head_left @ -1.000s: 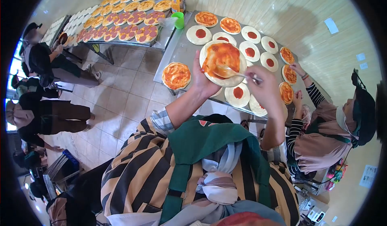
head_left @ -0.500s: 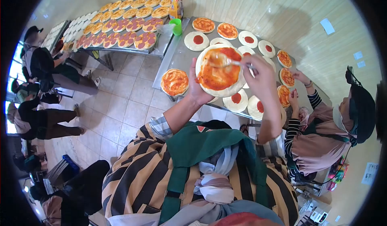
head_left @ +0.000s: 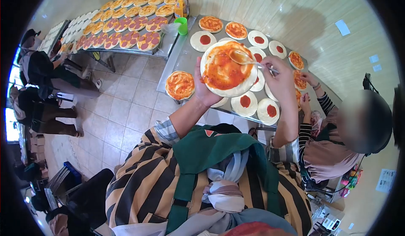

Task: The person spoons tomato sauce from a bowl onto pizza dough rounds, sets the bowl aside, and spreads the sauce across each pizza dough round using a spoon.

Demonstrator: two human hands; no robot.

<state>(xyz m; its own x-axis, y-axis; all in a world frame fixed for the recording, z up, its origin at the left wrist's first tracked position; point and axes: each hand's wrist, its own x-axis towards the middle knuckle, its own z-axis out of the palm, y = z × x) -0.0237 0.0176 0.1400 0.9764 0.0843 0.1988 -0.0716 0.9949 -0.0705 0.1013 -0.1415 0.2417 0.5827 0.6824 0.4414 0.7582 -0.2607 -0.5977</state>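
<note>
Raised above the metal table, a round pizza base [head_left: 225, 78] rests on my left hand [head_left: 206, 90], which grips it from beneath at its left edge. Red sauce covers much of its top, and a pale rim shows on the right and bottom. My right hand [head_left: 278, 76] is closed around the handle of a spoon [head_left: 242, 58]; the spoon's bowl touches the sauce near the upper right. A sauced pizza base [head_left: 180, 85] lies on the table left of my left hand. Below my right hand are bases with only a red dab in the middle, such as one dough base [head_left: 267, 111].
The metal table [head_left: 181, 57] carries several more bases. A green cup [head_left: 181, 26] and an orange packet [head_left: 180, 4] stand at the back. A second table holds rows of topped pizzas [head_left: 148, 41]. At right, a co-worker's hands [head_left: 310, 80] handle bases; other people stand at left.
The spoon has moved right and slightly up across the base, and sauce now covers more of its left side. The held base has shifted a little. The co-worker at right has turned their head.
</note>
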